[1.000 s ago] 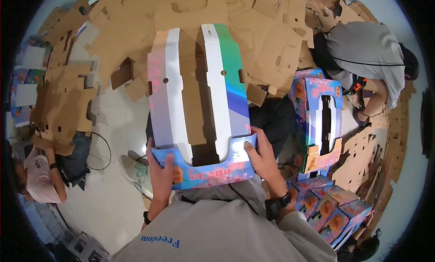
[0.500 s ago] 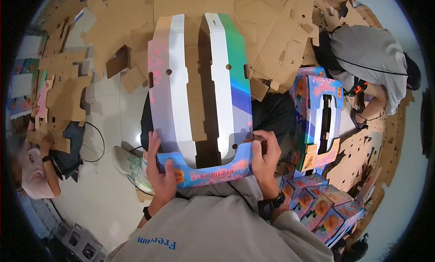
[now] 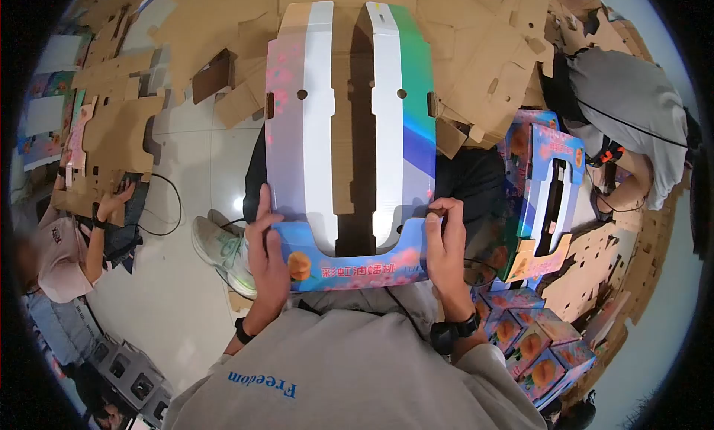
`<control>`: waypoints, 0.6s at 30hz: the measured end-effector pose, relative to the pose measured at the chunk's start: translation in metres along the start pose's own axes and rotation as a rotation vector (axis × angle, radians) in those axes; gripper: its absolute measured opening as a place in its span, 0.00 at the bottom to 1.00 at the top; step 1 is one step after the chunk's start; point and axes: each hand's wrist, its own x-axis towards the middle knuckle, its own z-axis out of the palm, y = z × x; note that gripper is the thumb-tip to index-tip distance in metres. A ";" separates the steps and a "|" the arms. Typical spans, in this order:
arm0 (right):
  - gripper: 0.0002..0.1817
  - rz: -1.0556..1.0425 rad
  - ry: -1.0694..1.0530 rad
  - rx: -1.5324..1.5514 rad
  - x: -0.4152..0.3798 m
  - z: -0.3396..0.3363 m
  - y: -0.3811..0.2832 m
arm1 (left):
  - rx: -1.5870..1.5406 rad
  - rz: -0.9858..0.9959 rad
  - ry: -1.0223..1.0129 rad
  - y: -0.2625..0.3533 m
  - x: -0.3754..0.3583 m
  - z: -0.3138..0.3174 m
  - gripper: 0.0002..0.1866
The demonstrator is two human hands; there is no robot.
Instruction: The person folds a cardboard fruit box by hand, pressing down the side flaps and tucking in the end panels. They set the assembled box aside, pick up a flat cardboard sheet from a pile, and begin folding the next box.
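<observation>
A printed cardboard fruit box point(image 3: 318, 140) lies lengthwise in front of my lap, its long white-edged side flaps folded inward with a gap between them. The near end panel point(image 3: 357, 274), blue and pink with a peach picture and lettering, stands folded up towards me. My left hand point(image 3: 269, 251) grips the near left corner, thumb on the end panel and fingers along the side. At the near right corner my right hand point(image 3: 446, 240) holds the box with bent fingers. The box's far end is open, and its inner bottom is plain brown.
Flattened brown cardboard point(image 3: 476, 50) covers the floor ahead. To my right stand a similar printed box point(image 3: 528, 199) and stacked boxes point(image 3: 535, 348). One co-worker point(image 3: 625, 95) bends at the right; another point(image 3: 71, 259) handles cardboard point(image 3: 119, 147) at the left. A cable point(image 3: 178, 207) crosses the floor.
My view has shifted, so most things sit farther right. The near end panel faces me more, its lettering now clearer. Both hands stay on the near corners. The left co-worker's hand has moved.
</observation>
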 end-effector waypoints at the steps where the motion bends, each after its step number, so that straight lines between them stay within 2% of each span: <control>1: 0.13 -0.018 0.000 -0.031 0.002 -0.001 0.000 | 0.008 0.053 0.006 -0.001 -0.002 0.004 0.12; 2: 0.12 0.006 -0.008 -0.032 0.004 -0.001 0.000 | -0.025 0.167 0.018 -0.004 -0.003 0.009 0.08; 6: 0.10 0.046 0.035 -0.008 0.008 0.005 0.028 | -0.003 0.245 -0.064 0.004 -0.012 0.026 0.06; 9: 0.09 -0.030 0.011 -0.064 0.002 0.001 0.024 | -0.024 0.177 -0.076 -0.001 -0.010 0.015 0.09; 13: 0.12 -0.009 -0.007 0.006 0.003 0.002 0.005 | 0.238 0.170 -0.055 -0.009 0.010 -0.002 0.09; 18: 0.20 0.049 -0.003 0.163 0.006 0.011 -0.018 | -0.103 0.009 -0.056 -0.008 0.030 -0.009 0.13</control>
